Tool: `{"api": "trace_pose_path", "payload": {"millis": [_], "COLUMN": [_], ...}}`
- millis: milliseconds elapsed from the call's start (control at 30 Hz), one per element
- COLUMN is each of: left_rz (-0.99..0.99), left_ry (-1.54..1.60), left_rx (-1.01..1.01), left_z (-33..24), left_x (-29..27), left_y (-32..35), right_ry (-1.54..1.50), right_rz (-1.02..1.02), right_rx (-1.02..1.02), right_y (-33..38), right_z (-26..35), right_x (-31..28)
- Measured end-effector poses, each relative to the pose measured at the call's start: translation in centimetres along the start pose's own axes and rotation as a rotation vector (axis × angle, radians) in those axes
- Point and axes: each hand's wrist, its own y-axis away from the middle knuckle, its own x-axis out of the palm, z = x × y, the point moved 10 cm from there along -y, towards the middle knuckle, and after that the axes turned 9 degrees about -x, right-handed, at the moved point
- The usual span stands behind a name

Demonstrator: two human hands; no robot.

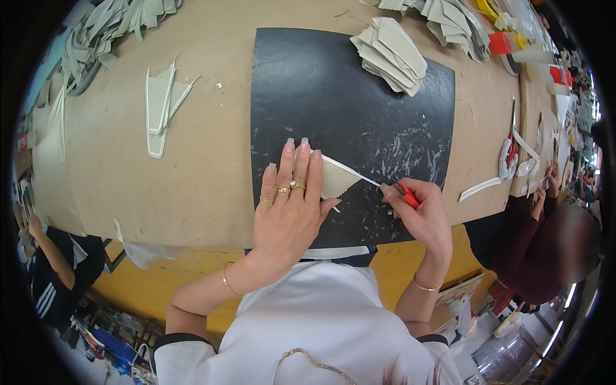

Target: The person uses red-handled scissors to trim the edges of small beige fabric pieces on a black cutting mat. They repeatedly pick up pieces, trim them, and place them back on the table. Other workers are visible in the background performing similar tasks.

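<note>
The left hand [292, 205] is lying flat, fingers spread, pinning a beige piece [337, 176] to the black mat [359, 109]; the right hand [417, 208] is gripping a red-handled knife [401, 191], which should be drawn steadily, clear of the fingertips.

The cutting mat [333, 96] is black, flecked with pale scratch marks. The piece [335, 176] under the left hand [290, 208] is beige with a white edge, like the stack of pieces [391, 54] at the mat's far corner. The knife [404, 194] in the right hand [420, 215] has a red handle. The tabletop [205, 160] is light brown. The rings [290, 187] are gold.
</note>
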Motion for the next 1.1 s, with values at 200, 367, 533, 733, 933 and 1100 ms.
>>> {"api": "trace_pose_path", "payload": {"millis": [200, 367, 533, 733, 933, 1100], "left_rz": [0.024, 0.032, 0.08, 0.198, 0.232, 0.233], "left_ry": [-0.071, -0.121, -0.084, 0.077, 0.067, 0.043], "left_rx": [-0.01, 0.0, 0.011, 0.067, 0.099, 0.125], "left_z": [-0.7, -0.7, -0.9, -1.3, -1.5, -1.6], "left_x": [0.2, 0.4, 0.6, 0.8, 0.9, 1.0], "left_y": [-0.1, 0.0, 0.1, 0.1, 0.1, 0.1], "right_ry": [0.055, 0.052, 0.125, 0.175, 0.209, 0.197], "right_rz": [0.004, -0.032, 0.011, 0.007, -0.025, -0.058], "right_rx": [-0.046, -0.068, -0.061, -0.052, -0.101, -0.126], "right_y": [0.0, -0.2, -0.2, -0.2, -0.2, 0.0], "right_z": [0.4, 0.5, 0.8, 1.2, 1.8, 1.8], "right_x": [0.1, -0.3, -0.1, -0.2, -0.3, -0.3]}}
